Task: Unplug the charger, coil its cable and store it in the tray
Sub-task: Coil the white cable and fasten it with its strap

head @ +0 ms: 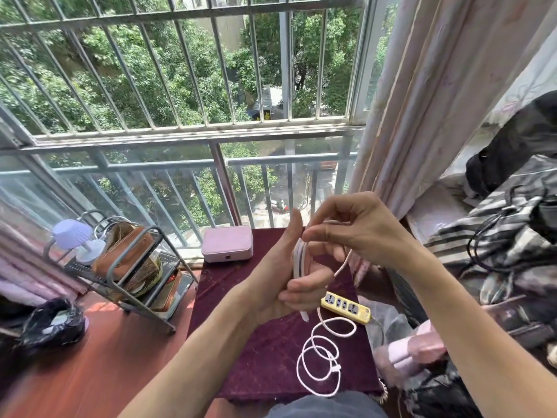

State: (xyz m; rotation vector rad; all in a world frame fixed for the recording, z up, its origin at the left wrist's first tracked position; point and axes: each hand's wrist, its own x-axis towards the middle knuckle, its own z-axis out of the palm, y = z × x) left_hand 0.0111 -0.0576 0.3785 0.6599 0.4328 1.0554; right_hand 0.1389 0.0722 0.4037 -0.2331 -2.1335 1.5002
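Observation:
My left hand [286, 276] stands upright over the table, fingers curled around several white cable turns [299, 260] wound on the palm. My right hand [358, 227] is just above and to the right, pinching the white cable between thumb and fingers. The rest of the cable [319, 357] trails down past my left hand and lies in loose loops on the dark purple table cloth [250, 342]. A yellow power strip [346, 307] lies on the table to the right, with nothing plugged into its visible sockets. I cannot make out the charger body.
A pink box [227, 247] sits at the table's far edge by the window railing. A metal rack [132, 267] with a brown bag and a small purple lamp [72, 233] stands left. A black bag [51, 324] lies on the floor. Clothes and curtains crowd the right side.

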